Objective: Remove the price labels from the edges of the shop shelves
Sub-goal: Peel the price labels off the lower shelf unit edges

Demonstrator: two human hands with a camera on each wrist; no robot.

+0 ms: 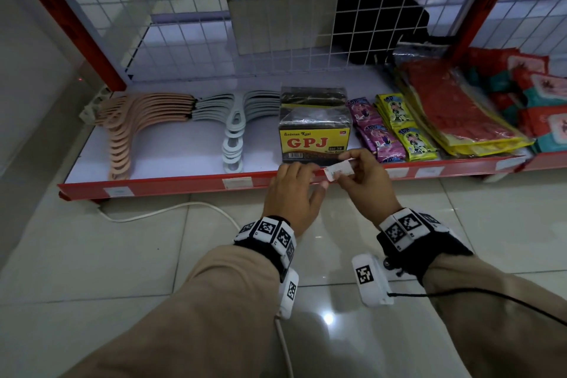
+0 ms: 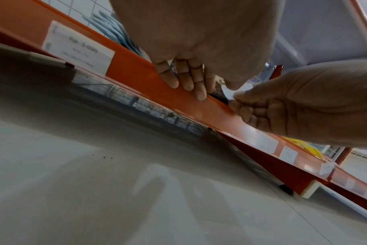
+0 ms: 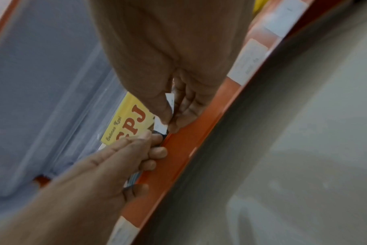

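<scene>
The right hand [image 1: 365,181] has a pinching grip on a white price label [image 1: 337,171], thumb and fingertips closed on its right part, and the label sits tilted just above the red front edge [image 1: 171,186] of the bottom shelf, right in front of the yellow-and-black GPJ box [image 1: 314,139]; whether any of it is attached to the edge cannot be told. The left hand [image 1: 293,193] lies just beside it with straight fingers [image 2: 188,79] pressed over the same edge, gripping nothing. More price labels remain along the edge to the left [image 1: 237,182] and right [image 1: 429,171]. On the shelf, peach hangers [image 1: 129,129] and grey hangers [image 1: 236,129] lie left of the box, sachet packs [image 1: 395,129] and red packets [image 1: 454,110] to its right. Below is pale tiled floor [image 1: 122,255] with a white cable [image 1: 159,212].
</scene>
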